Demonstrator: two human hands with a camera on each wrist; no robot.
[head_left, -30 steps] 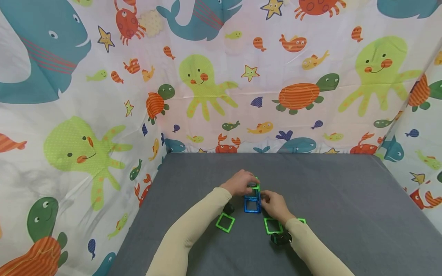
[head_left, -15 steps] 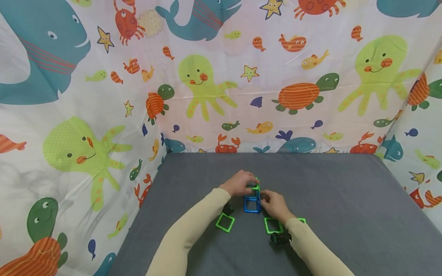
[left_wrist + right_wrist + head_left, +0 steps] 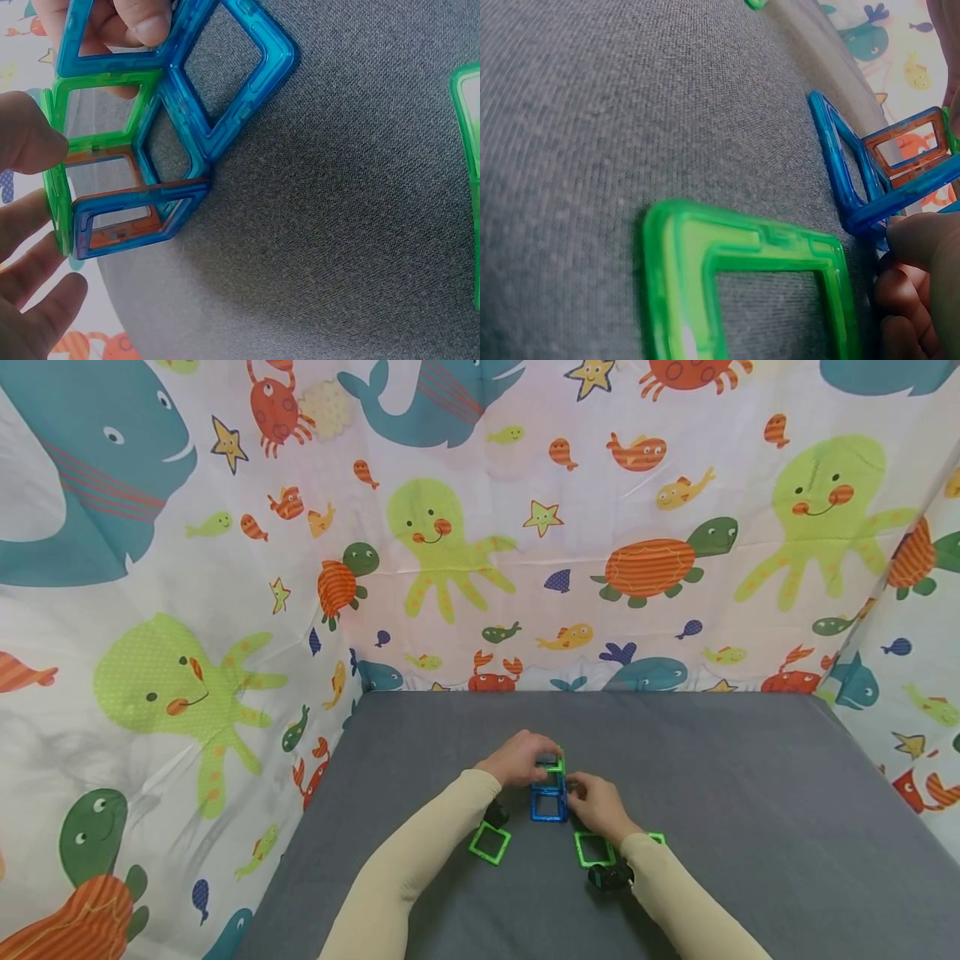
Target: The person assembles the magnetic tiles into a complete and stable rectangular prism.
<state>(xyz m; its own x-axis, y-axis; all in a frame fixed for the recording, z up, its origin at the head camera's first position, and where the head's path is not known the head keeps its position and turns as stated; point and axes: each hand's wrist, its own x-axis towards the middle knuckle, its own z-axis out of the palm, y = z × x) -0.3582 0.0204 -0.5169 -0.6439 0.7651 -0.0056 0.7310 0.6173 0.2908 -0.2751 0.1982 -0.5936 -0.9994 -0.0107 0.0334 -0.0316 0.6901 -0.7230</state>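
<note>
A small cube of see-through magnetic tiles stands on the grey cloth, with blue, green and orange sides. Across its top lies a green tile. My left hand reaches over the cube and grips that tile, thumb at one edge and fingertips at the other. Flat in front of the cube, joined at its base, is a blue tile. On the right, my right hand pinches another blue tile, which stands up against the cube and the flat tile. Part of the cube is hidden behind the left hand.
One loose green tile lies near the left forearm. Under the right wrist is a second green tile, and a third shows beyond that sleeve. A sea-animal curtain hangs behind and beside the table.
</note>
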